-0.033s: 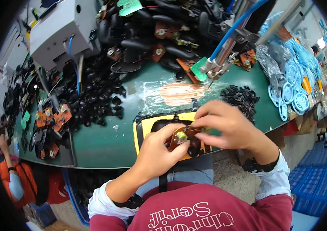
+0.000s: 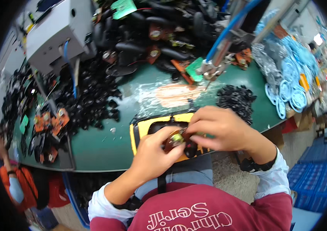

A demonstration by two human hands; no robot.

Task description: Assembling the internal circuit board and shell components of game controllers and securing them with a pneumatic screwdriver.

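Note:
A small brown circuit board (image 2: 169,144) with a pale yellow-green part on it is pinched between the thumb and fingers of my left hand (image 2: 152,149). At the board's right edge, the bent fingertips of my right hand (image 2: 220,130) close together; what lies between them is partly hidden. Both hands are over a yellow and black holder (image 2: 134,134) at the table's front edge. Inside it lies a black plastic shell (image 2: 155,127), mostly covered by my hands. A round black knob-like part (image 2: 190,150) shows just below the board.
Black shells and boards (image 2: 132,48) are heaped at the back. Small black caps (image 2: 94,100) pile up left, below a grey machine (image 2: 57,34). A metal tool with a blue hose (image 2: 213,69) stands behind a small black parts pile (image 2: 236,101). Blue cables (image 2: 292,82) lie right.
My right fingertips have drawn together and down against the board's edge. The board is tipped and blurred in my left hand. The whole view has shifted slightly.

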